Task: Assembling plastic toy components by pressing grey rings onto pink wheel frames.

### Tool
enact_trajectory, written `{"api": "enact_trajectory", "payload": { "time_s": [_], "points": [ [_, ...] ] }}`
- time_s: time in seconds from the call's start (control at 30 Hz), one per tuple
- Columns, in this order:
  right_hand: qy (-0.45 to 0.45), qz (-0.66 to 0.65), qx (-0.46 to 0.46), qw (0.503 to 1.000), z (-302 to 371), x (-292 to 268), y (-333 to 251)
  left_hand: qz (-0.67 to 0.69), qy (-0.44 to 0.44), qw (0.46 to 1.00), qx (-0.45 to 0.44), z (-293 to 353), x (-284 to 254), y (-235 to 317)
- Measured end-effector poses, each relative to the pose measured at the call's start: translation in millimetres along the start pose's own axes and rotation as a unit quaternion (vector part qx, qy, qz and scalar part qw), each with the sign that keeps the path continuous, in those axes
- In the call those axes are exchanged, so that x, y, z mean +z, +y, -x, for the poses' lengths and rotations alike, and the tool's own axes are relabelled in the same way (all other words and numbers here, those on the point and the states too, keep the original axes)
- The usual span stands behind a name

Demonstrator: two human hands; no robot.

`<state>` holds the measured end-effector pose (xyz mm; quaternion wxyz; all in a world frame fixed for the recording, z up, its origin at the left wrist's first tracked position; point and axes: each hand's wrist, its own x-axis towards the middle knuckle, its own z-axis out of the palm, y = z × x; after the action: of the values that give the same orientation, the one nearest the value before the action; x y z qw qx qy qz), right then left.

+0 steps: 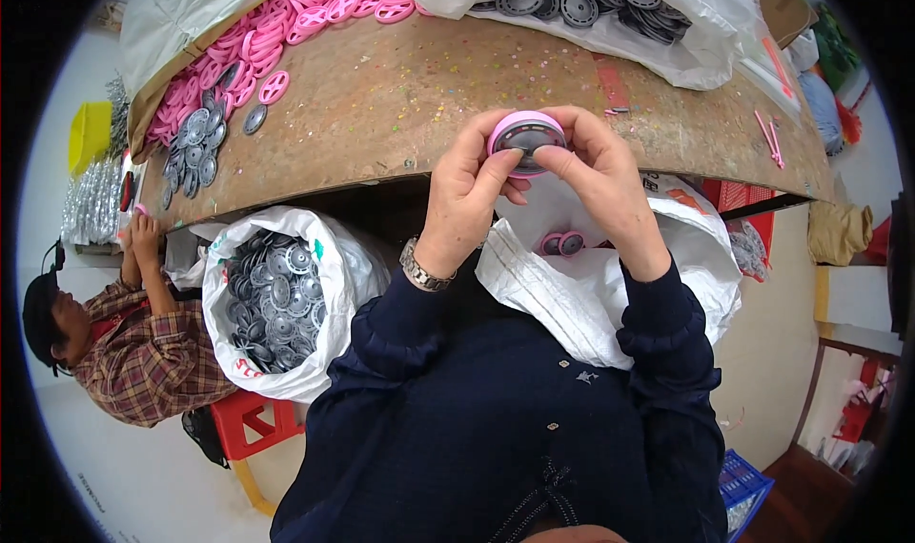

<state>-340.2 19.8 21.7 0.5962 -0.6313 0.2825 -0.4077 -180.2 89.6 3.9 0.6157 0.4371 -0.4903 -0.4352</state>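
Between my two hands is a small toy wheel, a grey hubcap disc (pixel 520 162) set in a pink ring (pixel 527 118). My left hand (pixel 467 176) grips its left side, thumb pressed on the grey face. My right hand (pixel 602 167) holds the right side, its thumb also on the disc. The wheel is held over the table's near edge, above an open white sack (pixel 562 305). Inside that sack lie a few pink-and-grey wheels (pixel 571 243). Whether the disc sits fully in the ring I cannot tell.
Pink rings (pixel 274 88) and grey discs (pixel 195 143) are heaped on the table's (pixel 381 114) left. More grey discs (pixel 579 8) lie in plastic at the back. A white sack of grey discs (pixel 281 286) stands left, beside a seated co-worker (pixel 143 352). Pink sticks (pixel 770 140) lie at right.
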Motion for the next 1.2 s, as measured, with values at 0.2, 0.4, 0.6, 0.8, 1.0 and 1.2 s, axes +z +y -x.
{"api": "enact_trajectory", "payload": {
  "time_s": [0.2, 0.4, 0.6, 0.8, 1.0, 1.2],
  "points": [
    [-0.014, 0.041, 0.005, 0.999, 9, -9, -6, -0.011, -0.022, 1.0, 0.005, 5, 4, 2],
    [0.047, 0.149, -0.072, 0.985, 22, 5, -11, -0.083, 0.0, 0.995, 0.048, 10, 6, 0],
    [0.049, 0.159, -0.077, 0.983, 24, 7, -4, 0.002, 0.031, 0.999, 0.017, 15, 12, -7],
    [0.018, 0.134, -0.002, 0.991, 21, 4, -4, -0.107, -0.026, 0.993, -0.051, 7, 5, 17],
    [-0.013, 0.1, -0.008, 0.995, 25, 11, -10, -0.035, 0.029, 0.997, -0.064, 10, -2, 1],
    [0.024, 0.179, -0.039, 0.983, 27, 2, -1, -0.061, -0.028, 0.996, -0.053, 9, 7, 7]
  ]
}}
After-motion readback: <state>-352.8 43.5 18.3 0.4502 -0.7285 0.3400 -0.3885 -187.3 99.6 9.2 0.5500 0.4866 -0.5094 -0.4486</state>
